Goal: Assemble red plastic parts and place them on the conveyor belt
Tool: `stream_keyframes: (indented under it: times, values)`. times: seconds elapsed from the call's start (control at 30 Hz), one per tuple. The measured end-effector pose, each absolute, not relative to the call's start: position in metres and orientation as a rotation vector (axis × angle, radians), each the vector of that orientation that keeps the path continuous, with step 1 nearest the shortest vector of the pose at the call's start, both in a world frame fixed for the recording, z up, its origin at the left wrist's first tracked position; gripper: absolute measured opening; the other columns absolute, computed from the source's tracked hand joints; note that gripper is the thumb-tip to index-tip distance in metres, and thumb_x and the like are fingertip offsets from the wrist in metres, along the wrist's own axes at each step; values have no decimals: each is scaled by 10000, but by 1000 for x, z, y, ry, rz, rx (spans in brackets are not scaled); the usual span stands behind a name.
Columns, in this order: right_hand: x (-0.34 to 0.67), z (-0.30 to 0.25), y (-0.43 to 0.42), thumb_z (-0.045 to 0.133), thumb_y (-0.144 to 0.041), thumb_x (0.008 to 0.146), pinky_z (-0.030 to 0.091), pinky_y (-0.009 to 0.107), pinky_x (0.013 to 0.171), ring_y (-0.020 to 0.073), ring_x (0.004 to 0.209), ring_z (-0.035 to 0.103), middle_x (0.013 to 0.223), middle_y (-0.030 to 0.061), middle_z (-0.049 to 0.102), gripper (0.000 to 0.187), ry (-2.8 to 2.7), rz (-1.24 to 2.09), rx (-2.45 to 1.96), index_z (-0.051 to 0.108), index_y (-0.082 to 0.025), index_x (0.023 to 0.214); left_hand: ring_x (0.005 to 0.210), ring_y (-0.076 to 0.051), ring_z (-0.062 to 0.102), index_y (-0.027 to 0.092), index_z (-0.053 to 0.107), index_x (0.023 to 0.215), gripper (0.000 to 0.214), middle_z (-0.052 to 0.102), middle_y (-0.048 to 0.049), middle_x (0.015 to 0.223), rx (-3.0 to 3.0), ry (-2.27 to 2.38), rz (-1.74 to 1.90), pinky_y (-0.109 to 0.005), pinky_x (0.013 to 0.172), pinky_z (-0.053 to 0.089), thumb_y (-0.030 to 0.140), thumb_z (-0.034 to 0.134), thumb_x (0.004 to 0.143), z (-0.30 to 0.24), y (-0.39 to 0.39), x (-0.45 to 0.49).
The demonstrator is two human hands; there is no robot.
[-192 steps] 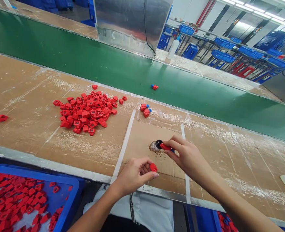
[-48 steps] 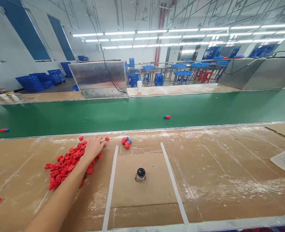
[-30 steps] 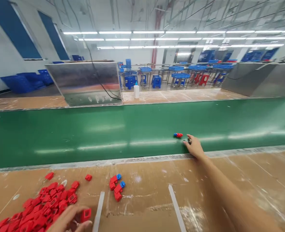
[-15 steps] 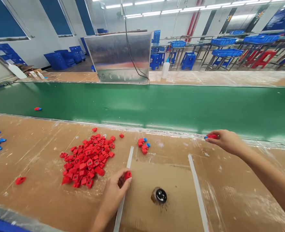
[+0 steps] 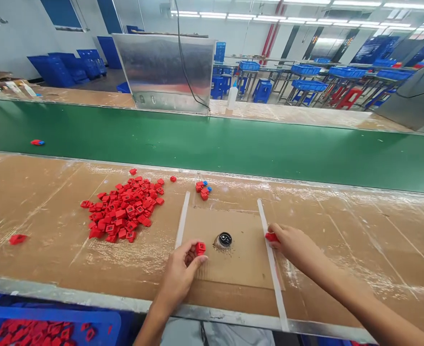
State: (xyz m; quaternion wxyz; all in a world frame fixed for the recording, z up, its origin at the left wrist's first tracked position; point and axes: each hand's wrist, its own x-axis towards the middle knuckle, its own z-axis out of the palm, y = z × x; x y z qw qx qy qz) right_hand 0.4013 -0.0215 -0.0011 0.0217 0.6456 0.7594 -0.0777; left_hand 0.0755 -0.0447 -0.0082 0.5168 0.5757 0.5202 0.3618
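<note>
As the left hand [image 5: 177, 271] grips a red plastic block [image 5: 200, 248] between thumb and fingertips, the right hand [image 5: 294, 246] pinches a second red piece [image 5: 271, 236] beside a white tape strip [image 5: 275, 288], with a small dark-capped jar [image 5: 224, 240] between them on a cardboard pad [image 5: 233, 269].

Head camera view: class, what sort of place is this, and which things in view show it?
Probably a factory assembly line: a long green conveyor belt runs beside a cardboard-covered workbench, which bears a heap of red plastic parts, with more in a blue crate.
</note>
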Motion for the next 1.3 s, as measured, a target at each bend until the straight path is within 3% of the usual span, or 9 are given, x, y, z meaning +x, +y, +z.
stream_keyframes:
  times: [0.07, 0.27, 0.5, 0.7, 1.3]
  values:
    - [398, -2, -23, 549, -185, 892, 453, 329, 699, 267, 854, 647, 901, 93, 692, 71, 2391, -209, 2027, 619, -188, 901, 811, -178, 599, 174, 663, 1035, 226, 642, -28, 863, 1364, 1198, 871, -255, 740, 469, 330, 637, 873, -10, -50, 82]
    - [402, -5, -37, 456, -251, 955, 494, 410, 862, 279, 979, 616, 1041, 124, 685, 250, 2476, -173, 2145, 654, -170, 1085, 736, -154, 581, 183, 678, 943, 144, 654, -12, 823, 1468, 1113, 785, -233, 686, 446, 302, 665, 862, -11, -57, 90]
    - [371, 32, -52, 431, -317, 994, 548, 342, 727, 220, 883, 668, 1091, 105, 661, 285, 2714, -491, 2189, 590, -203, 1200, 761, -159, 623, 187, 678, 953, 148, 678, -17, 842, 1399, 1043, 762, -237, 710, 484, 298, 676, 854, -16, -64, 83]
    - [336, 55, -53, 446, -299, 988, 560, 341, 718, 207, 849, 683, 1086, 98, 677, 276, 2772, -395, 2080, 554, -201, 1222, 809, -175, 656, 171, 668, 1006, 210, 704, -55, 921, 1257, 1018, 761, -254, 747, 515, 329, 662, 867, -20, -71, 79]
    - [301, 48, -51, 437, -301, 1011, 509, 290, 641, 193, 775, 679, 963, 78, 700, 227, 2823, -249, 1950, 625, -184, 1065, 744, -140, 581, 158, 658, 984, 200, 631, -24, 840, 1232, 990, 803, -223, 695, 484, 312, 668, 857, -18, -71, 77]
